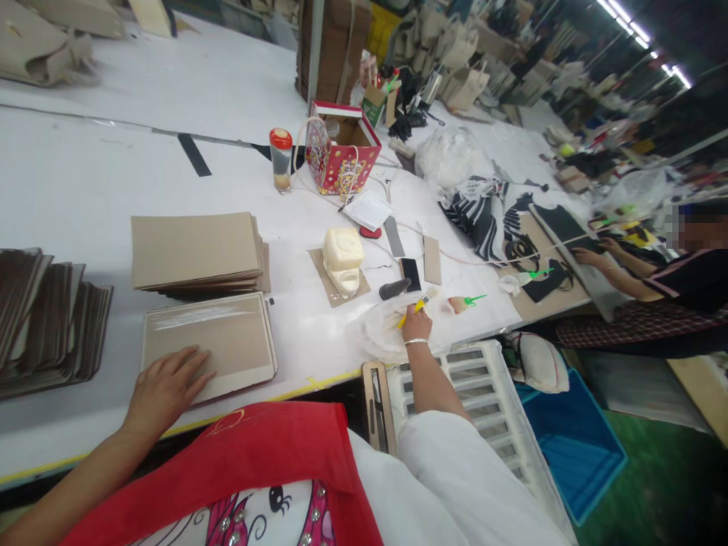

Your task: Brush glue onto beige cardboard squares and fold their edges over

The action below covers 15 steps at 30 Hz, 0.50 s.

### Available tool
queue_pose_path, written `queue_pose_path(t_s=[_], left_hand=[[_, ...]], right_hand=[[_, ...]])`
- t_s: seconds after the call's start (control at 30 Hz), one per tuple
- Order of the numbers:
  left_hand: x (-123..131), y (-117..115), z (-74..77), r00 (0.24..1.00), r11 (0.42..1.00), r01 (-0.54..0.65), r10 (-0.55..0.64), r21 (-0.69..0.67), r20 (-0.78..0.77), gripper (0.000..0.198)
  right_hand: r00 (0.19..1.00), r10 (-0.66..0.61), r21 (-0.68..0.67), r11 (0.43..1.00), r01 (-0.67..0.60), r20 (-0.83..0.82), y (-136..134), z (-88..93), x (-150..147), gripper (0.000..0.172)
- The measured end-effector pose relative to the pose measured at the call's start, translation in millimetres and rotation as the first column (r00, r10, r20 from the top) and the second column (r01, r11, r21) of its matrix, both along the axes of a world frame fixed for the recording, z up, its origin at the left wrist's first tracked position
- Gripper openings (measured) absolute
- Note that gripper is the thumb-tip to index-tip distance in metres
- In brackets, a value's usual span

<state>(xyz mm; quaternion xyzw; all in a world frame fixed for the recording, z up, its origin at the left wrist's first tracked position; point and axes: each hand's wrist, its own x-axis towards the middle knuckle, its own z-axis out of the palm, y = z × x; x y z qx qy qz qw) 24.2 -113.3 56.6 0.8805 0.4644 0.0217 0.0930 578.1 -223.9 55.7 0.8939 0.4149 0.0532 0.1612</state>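
Left hand: fingers spread, grasping nothing, resting on the near-left part of a tan board close to the front edge of the counter. Right hand: curled around a yellow tool at a crumpled plastic bag. Sound handling, as judged here: light, flat pressure from the left fingers, lest the board slide; a firm grip on the tool, its tip clear of loose plastic. Margins: a board stack just behind and a dark pile to the left restrict movement; the bare stretch between board and bag offers the most room.
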Motion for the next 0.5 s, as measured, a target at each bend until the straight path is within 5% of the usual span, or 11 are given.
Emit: queue_pose_path(t_s=[0.2, 0.3, 0.5], left_hand=[[2, 2, 8.4, 0.999, 1.0, 0.011, -0.011, 0.002, -0.03, 0.046], [4, 5, 16.4, 0.997, 0.999, 0.018, -0.021, -0.043, -0.072, 0.045], [22, 8, 32.3, 0.996, 0.996, -0.01, 0.018, -0.093, 0.09, 0.04]], right_hand=[[0.99, 0.112, 0.076, 0.991, -0.106, -0.09, -13, 25.0, -17, 0.032], [0.963, 0.165, 0.245, 0.963, -0.111, -0.215, -23, 39.6, -40, 0.033], [0.808, 0.307, 0.609, 0.789, 0.08, -0.504, -16, 78.3, -88, 0.036]])
